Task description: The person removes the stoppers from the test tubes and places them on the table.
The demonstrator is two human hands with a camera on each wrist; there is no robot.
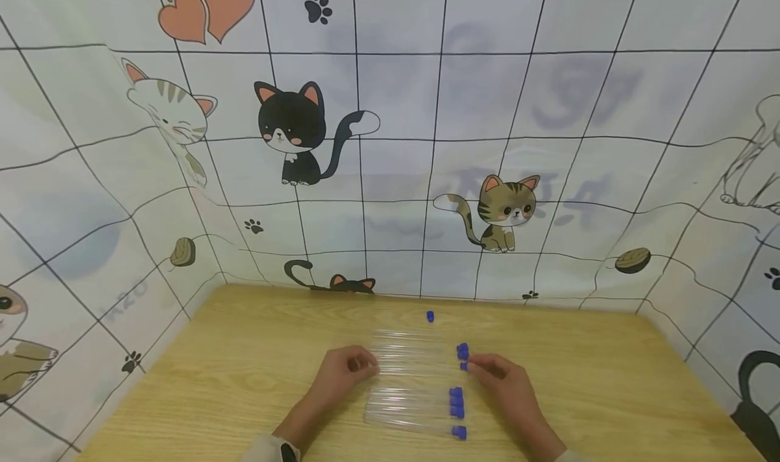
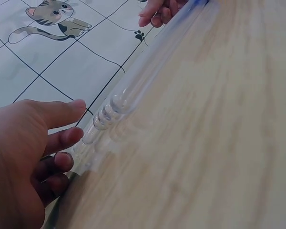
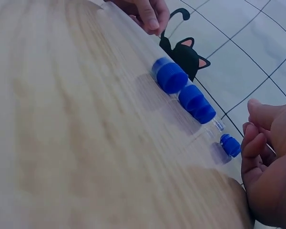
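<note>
Several clear test tubes [image 1: 414, 381] with blue caps [image 1: 456, 402] lie side by side across the wooden table [image 1: 244, 367]. My left hand [image 1: 350, 370] sits at their rounded closed ends [image 2: 112, 105], its fingers loosely curled and the fingertips [image 2: 74, 136] right beside the glass. At the capped ends is my right hand [image 1: 496, 374], fingers loosely curled, next to a small blue cap [image 3: 230, 145] on one tube. Neither hand visibly grips anything. Larger blue caps [image 3: 171, 76] line up farther along in the right wrist view.
One loose blue cap [image 1: 430, 316] lies alone near the table's far edge. A cloth backdrop [image 1: 426, 143] printed with cats encloses the table at the back and both sides. Bare wood lies left and right of the tubes.
</note>
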